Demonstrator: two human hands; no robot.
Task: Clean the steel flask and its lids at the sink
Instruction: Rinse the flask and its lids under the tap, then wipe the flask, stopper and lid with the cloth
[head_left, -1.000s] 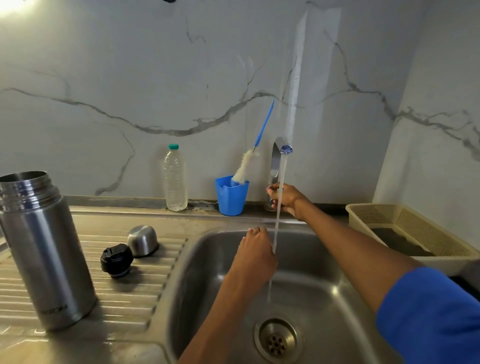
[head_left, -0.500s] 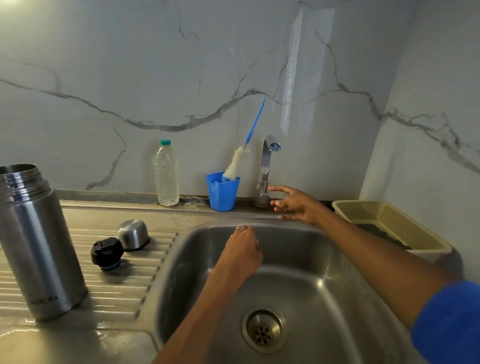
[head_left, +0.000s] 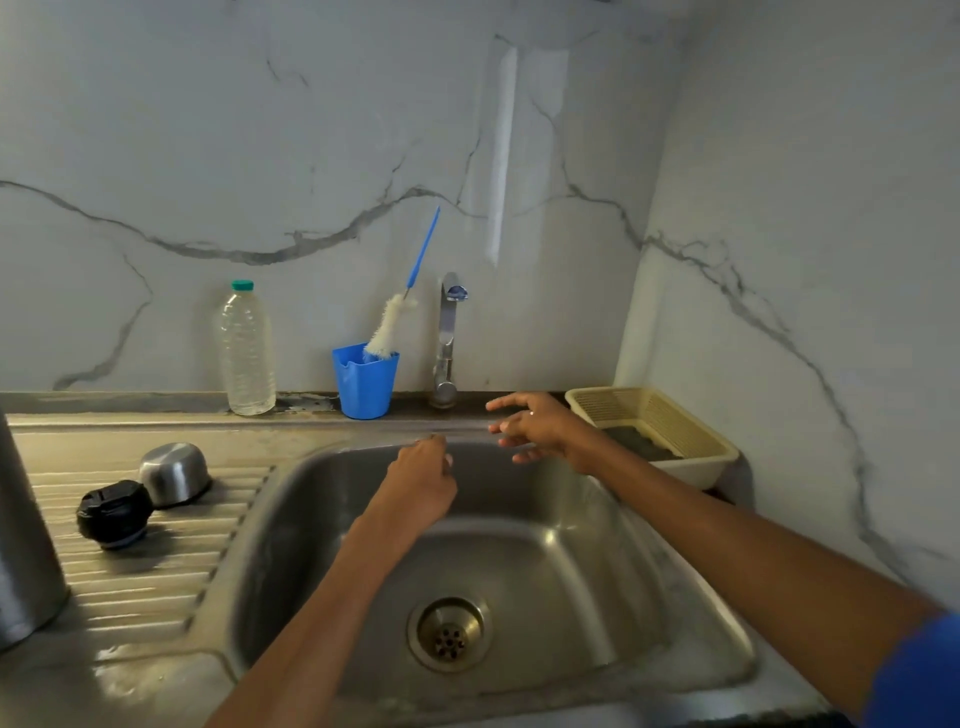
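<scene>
Right now both your hands sit over the stainless sink basin (head_left: 545, 561), nothing in either. Your left hand (head_left: 423, 486) is loosely curled, knuckles up, fingertips near the basin's back rim, gripping nothing. Your right hand (head_left: 535, 426) hovers above that rim with fingers spread apart, just right of the chrome tap (head_left: 448, 343), not touching it. The basin itself is bare, smooth brushed steel with rounded corners and a round perforated drain (head_left: 449, 634) at the bottom, so there is free room below both forearms. To your left, the ribbed steel drainboard (head_left: 156, 582) holds the task items: the steel flask (head_left: 23, 545) stands upright at the frame's left edge, cut off so only part of its matte cylindrical body shows; the black plastic inner lid (head_left: 114, 514) lies touching the domed steel outer cap (head_left: 174, 474), which rests mouth down. Both lids are well apart from the flask, near the basin's left edge. Along the back ledge stand a clear ridged plastic bottle (head_left: 245, 353) with a green cap and a blue plastic cup (head_left: 364, 382) holding a bottle brush (head_left: 392, 330), white bristles, thin blue handle leaning on the marble-patterned wall (head_left: 311, 130). In the right corner, tight against the wall, a beige mesh plastic tray (head_left: 670, 431) holds something dark; I can't tell what.
</scene>
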